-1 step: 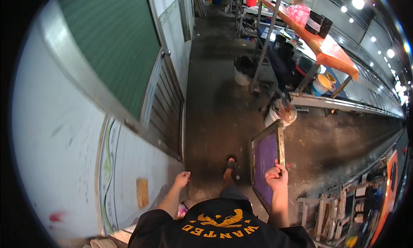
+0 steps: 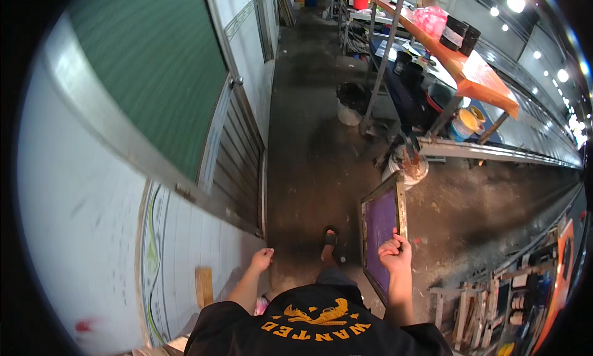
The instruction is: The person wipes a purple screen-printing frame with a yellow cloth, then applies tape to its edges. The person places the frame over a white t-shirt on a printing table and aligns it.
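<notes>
The fingers of the right hand [image 2: 395, 254] are curled and closed on the right-hand edge of a framed purple panel [image 2: 380, 226]; the exact contact of each fingertip cannot be told. The panel stands tilted at the person's right side, with its purple face turned to the left and its long axis running near to far. From the right fingers, the panel extends left and far, with a shorter portion reaching near, alongside the forearm. The right hand is the nearer hand; the left hand [image 2: 262, 259] is well apart from the panel, its fingers drawn together with no object visible in them. A sandalled foot [image 2: 330, 240] is on the floor [image 2: 315, 171] between the two hands. Beyond the far end of the panel is a crusted white bucket [image 2: 391, 166]; whether the two touch cannot be told. Farther out are a lined bin [image 2: 349, 114] and, to the right, an orange-topped bench [image 2: 488, 89]. A door [image 2: 238, 161] is at left; wooden frames [image 2: 464, 309] are at near right
</notes>
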